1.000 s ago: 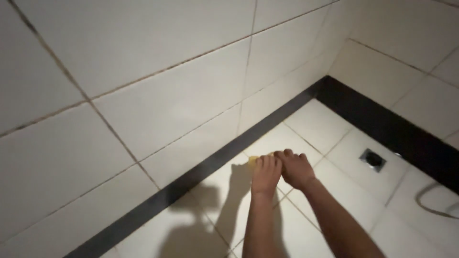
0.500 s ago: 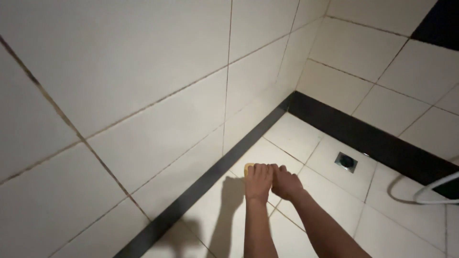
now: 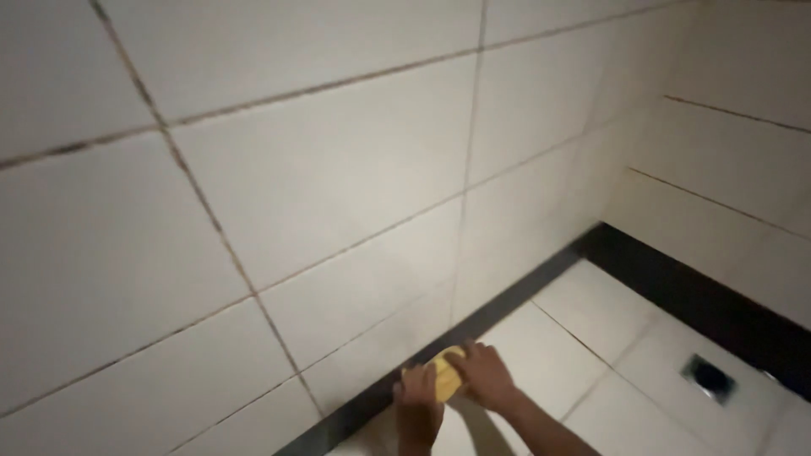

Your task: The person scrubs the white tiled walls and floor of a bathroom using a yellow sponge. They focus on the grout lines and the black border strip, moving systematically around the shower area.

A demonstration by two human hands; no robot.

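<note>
- We are pressing a yellow sponge (image 3: pixel 446 373) against the black strip (image 3: pixel 507 308) at the wall's foot — bottom centre of the frame.
- Our right hand (image 3: pixel 483 377) is gripping the sponge, fingers curled over it.
- Our left hand (image 3: pixel 417 395) is touching its left end, fingers bent.
- A floor drain (image 3: pixel 708 377) is sitting at lower right — well apart.

Cam has tilted up and swung left vs 1 s ago: the white wall tiles (image 3: pixel 338 169) now fill most of the view, and the floor has shrunk to the bottom right corner. Both hands have slid to the lower edge of the view; forearms mostly cut off now. Left hand (image 3: pixel 418 397) and right hand (image 3: pixel 483 376) have moved off the open floor tile to the black strip (image 3: pixel 507 300) at the wall's foot. The yellow sponge (image 3: pixel 446 373), before just a sliver at the fingertips, shows more, pressed against that strip. Floor drain (image 3: pixel 708 377) shifted to the far right. The hose seen earlier at the right edge is out of view.
</note>
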